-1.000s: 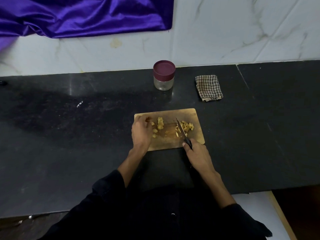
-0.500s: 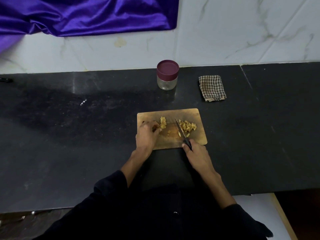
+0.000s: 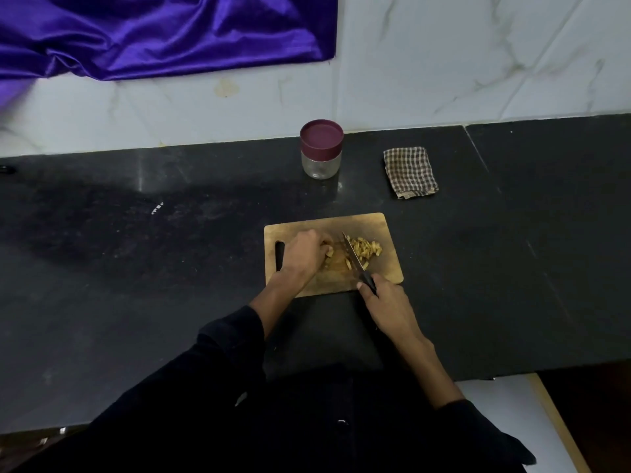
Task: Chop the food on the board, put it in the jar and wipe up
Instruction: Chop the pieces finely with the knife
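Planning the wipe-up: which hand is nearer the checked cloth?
Right. The right hand, gripping the knife, sits below the checked cloth; the left hand is farther left on the board.

We see a person in a dark, near-black long-sleeved top that fills the view below the wooden cutting board [image 3: 327, 223]. Both sleeves are pushed up, leaving the forearms bare from about mid-arm to the left hand [image 3: 304, 252] and right hand [image 3: 387, 307]. Down the front of the top, below the board, sits one small pale button or snap.
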